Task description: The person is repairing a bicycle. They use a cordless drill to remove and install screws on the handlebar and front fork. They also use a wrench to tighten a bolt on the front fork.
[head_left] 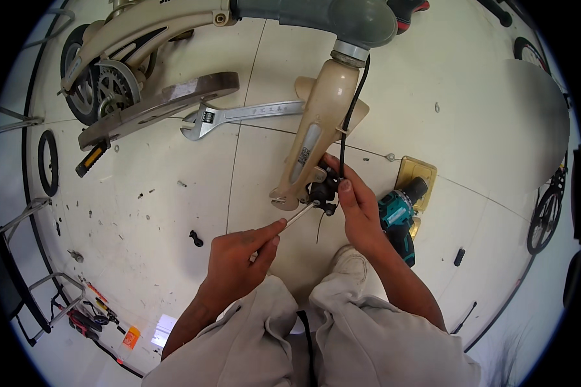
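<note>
My left hand (242, 255) is closed around a slim metal tool (300, 215) whose tip reaches the black brake part (323, 193) at the lower end of a cream bicycle fork (313, 138). My right hand (356, 203) grips that black brake part, thumb pressed on it beside a black cable (350, 116) that runs up along the fork to the grey frame tube (329, 16). The bicycle hangs upside down above a tiled floor.
An adjustable wrench (239, 116) lies on the floor left of the fork. A teal cordless drill (400, 216) lies beside a yellow pad (416, 174) at right. The crank, chainring and pedal (110, 97) are upper left. Small tools (93, 316) lie lower left; a wheel (545, 216) stands far right.
</note>
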A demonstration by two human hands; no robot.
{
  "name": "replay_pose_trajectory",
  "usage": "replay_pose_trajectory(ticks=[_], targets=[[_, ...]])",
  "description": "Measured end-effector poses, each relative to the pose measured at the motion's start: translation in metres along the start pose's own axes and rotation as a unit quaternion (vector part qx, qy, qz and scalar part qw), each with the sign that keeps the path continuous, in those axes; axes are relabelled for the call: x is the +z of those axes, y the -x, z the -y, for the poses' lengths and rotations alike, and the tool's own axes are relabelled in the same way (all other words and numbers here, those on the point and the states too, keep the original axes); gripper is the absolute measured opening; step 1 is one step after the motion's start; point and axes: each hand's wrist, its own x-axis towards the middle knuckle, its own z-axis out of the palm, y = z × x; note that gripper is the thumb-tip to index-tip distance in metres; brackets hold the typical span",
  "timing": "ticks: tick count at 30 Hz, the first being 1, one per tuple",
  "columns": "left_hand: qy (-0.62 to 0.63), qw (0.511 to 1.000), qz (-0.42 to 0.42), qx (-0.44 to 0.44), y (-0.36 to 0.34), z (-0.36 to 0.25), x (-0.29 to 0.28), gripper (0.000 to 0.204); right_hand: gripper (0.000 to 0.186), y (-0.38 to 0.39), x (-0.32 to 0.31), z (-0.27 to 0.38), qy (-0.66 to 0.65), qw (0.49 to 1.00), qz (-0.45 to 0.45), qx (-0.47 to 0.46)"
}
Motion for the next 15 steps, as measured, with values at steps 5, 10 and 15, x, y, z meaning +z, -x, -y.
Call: replay_pose_trajectory(ticks=[5,10,15], targets=[[0.003,1.000,-0.019,0.011,0.002,0.003,0.002,0.026,0.048,0.003,0.007,-0.013,-0.105,0.994,-0.015,0.021],[-0.011,0.999,-0.001,-0.041,0.000,0.000,-0.001,0.027,0.048,0.003,0.010,-0.010,-0.132,0.991,-0.023,0.026],[-0.003,0.998,-0.028,-0.050,0.005,0.004,0.005,0.025,0.048,0.000,0.012,-0.010,-0.119,0.992,-0.024,0.022]])
